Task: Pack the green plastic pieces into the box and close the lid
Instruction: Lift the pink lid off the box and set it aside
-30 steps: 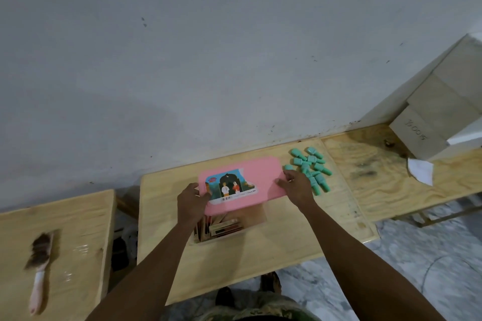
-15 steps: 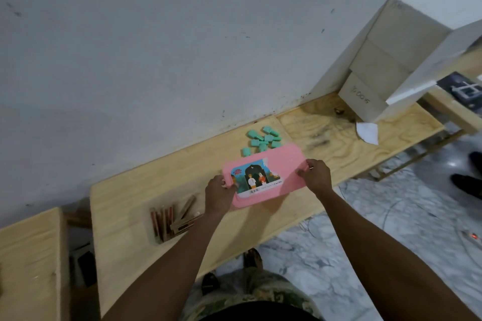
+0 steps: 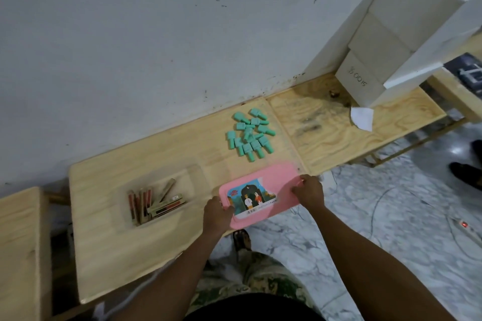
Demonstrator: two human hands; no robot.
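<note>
Both hands hold a pink lid (image 3: 276,185) with a picture label at the front right edge of the wooden table (image 3: 109,255); part of the lid hangs past the edge. My left hand (image 3: 217,214) grips its left end and my right hand (image 3: 309,191) its right end. A pile of several green plastic pieces (image 3: 249,135) lies behind the lid, near the wall. The clear plastic box (image 3: 156,199) stands open to the left of the lid, with several brown and red sticks inside.
A second plywood table (image 3: 347,130) adjoins on the right, carrying stacked white foam blocks (image 3: 391,41) and a white paper scrap (image 3: 362,118). Another wooden table (image 3: 18,250) stands at the left. A marble floor with cables and someone's dark shoes (image 3: 467,172) lies to the right.
The pink lid has come off the box and moved right, down to the table's front right edge, held by both hands. The box now stands uncovered to the left.
</note>
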